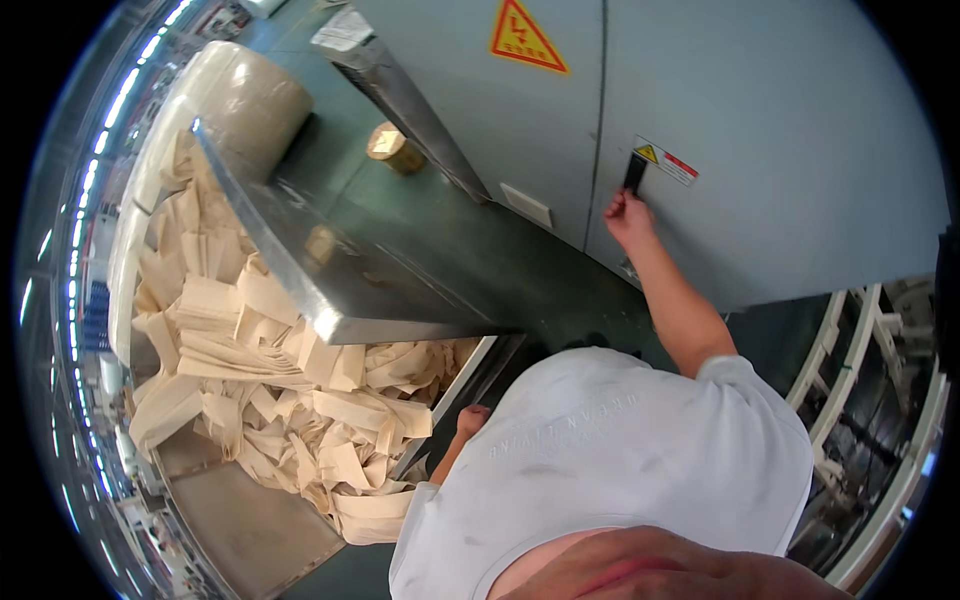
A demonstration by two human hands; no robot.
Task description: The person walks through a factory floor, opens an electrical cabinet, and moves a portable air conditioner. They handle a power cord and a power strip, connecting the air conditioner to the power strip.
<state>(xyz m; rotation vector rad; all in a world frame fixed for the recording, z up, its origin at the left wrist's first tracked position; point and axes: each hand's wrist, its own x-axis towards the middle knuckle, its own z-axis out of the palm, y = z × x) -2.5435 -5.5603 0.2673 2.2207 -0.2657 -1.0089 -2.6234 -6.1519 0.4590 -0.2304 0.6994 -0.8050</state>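
My right hand [628, 216] reaches forward to a grey metal cabinet [780, 130] and has its fingers closed on the lower end of a black door handle [635, 172]. A small warning label [678, 165] is stuck beside that handle. Low at my left side, my left hand [473, 419] is curled, close to the metal rim of a bin, with nothing visible in it. The bin's near side is heaped with folded and crumpled strips of cream cloth [330, 410]. My body hides part of the left forearm.
A slanting sheet-metal panel [330, 270] stands between the cloth and the cabinet. Farther off are a large wrapped cream roll [250, 105] and a small round tan container [395, 148] on the green floor [340, 190]. Pale machine frames [845, 370] stand at the right.
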